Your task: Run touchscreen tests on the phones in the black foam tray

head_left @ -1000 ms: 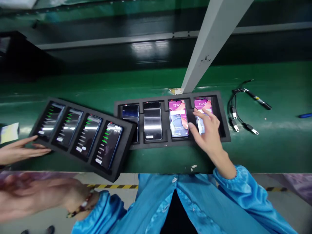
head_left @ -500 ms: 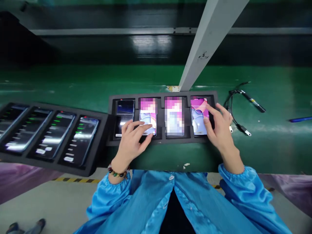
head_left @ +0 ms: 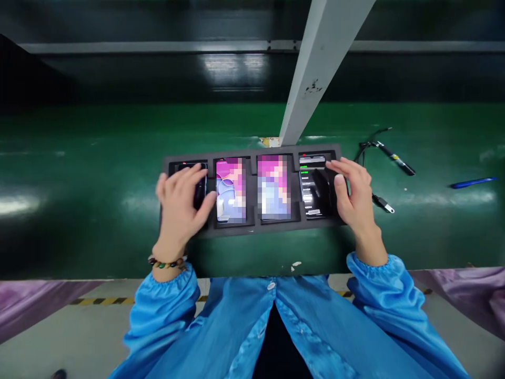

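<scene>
A dark foam tray (head_left: pixel 252 230) on the bench holds several smartphones in a row of slots. My left hand (head_left: pixel 179 202) lies over the leftmost phone (head_left: pixel 200 192) and the tray's left end, fingers extended and thumb apart, covering most of that phone. Two middle phones, the left one (head_left: pixel 229 192) and the right one (head_left: pixel 273 187), show bright pink and pale blue screens. On the rightmost phone (head_left: pixel 315 187) is a dark screen with green marks and text lines. My right hand (head_left: pixel 353 192) hovers at that phone's right edge, fingers bent and apart from the thumb, holding nothing.
Black cables (head_left: pixel 363 150) with a USB plug (head_left: pixel 384 204) lie right of the tray. Farther right is a blue pen-like tool (head_left: pixel 473 182). A grey post (head_left: pixel 315 79) rises behind the tray from the green bench (head_left: pixel 98 210). Purple cloth shows at both sides below.
The second tray of phones at the left is out of view. My left hand moved left onto the leftmost phone. The rightmost screen turned from pink wallpaper to dark with text; my right hand drew back slightly.
</scene>
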Available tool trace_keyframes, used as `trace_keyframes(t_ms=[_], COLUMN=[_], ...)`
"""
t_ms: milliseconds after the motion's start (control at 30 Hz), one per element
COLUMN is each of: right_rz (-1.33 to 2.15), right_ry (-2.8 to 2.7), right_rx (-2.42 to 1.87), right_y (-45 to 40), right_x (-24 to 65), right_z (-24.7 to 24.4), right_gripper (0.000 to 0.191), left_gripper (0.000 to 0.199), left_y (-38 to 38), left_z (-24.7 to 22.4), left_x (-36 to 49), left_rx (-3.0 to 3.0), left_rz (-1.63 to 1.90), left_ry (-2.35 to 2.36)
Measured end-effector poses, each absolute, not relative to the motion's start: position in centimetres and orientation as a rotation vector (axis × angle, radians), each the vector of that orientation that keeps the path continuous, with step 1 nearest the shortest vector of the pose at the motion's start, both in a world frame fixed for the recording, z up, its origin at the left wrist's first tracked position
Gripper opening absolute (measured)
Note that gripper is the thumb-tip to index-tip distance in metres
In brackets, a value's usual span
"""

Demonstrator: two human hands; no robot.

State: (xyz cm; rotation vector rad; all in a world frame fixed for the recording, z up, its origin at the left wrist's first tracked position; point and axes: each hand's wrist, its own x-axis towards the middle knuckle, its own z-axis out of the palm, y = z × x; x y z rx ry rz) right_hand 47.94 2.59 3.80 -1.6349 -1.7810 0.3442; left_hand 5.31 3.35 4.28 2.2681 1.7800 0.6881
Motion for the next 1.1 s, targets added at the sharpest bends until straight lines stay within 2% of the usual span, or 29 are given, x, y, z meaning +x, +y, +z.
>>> trace_keyframes(t_ms=[100,267,400,667,900,1100], right_rz=[0.373,0.446,0.442,0.347,0.366,0.371], right_ry=[-1.790,-1.844,-1.782,-1.754,-1.797,-1.730], right_rx=[-1.634,-1.568,-1.451,-1.575,-1.552,-1.514], right_y=[1.3,0.7,0.7,0.2,0.1,0.1], right_x=[48.6,48.7,48.9,48.5,48.7,48.8], right_z=[3.1,2.4,2.0,2.2,1.8,1.4], right_gripper=[0.043,0.047,0.049,0.042,0.048,0.049], left_gripper=[0.042,0.021,0.022,0.031,0.017,0.017], left_y=[2.9,1.0,0.3,2.2,1.1,0.5], left_z=[4.2,3.3,3.5,3.4,3.3,3.4], left_x=[2.8,-0.1,0.9,5.1,5.3,3.7], left_rx=[2.238,2.330,2.309,2.386,2.418,2.369], left_rz=[0.787,0.722,0.775,0.628,0.683,0.855], left_ry=[1.897,1.834,1.852,1.584,1.481,1.634])
